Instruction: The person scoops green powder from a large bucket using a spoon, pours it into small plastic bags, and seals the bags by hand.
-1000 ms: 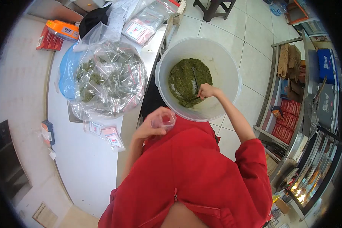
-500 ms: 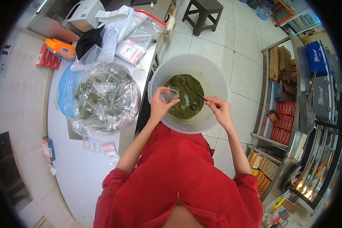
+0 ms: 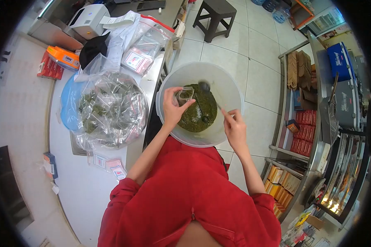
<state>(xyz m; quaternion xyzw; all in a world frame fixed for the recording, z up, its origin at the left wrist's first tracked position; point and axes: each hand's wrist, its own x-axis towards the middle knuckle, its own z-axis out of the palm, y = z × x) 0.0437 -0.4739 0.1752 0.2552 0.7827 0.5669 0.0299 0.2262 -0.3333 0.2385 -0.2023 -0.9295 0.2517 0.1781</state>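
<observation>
My left hand (image 3: 174, 108) holds a small clear plastic bag (image 3: 186, 94) with its mouth spread, over the left side of a large translucent tub (image 3: 228, 88). Between the fingers of my right hand (image 3: 235, 126) is the handle of a dark spoon (image 3: 204, 86). The spoon's bowl is raised above the tub's contents, to the right of the bag and apart from it. Finely chopped green stuff (image 3: 208, 103) lies in the tub, with a whitish patch in it. A second dark spoon (image 3: 204, 119) rests on this green stuff.
Left of the tub, a white counter (image 3: 88, 193) carries a big clear bag (image 3: 113, 109) of small filled packets, beside a blue lid (image 3: 68, 101). Printed packets (image 3: 117, 168) lie nearer me. A dark stool (image 3: 215, 18) stands ahead. Shelves with red boxes (image 3: 305, 132) are at right.
The spoon in my right hand has risen from the green stuff, its bowl now visible beyond the bag. My left hand keeps the bag in nearly the same place. The view has shifted slightly.
</observation>
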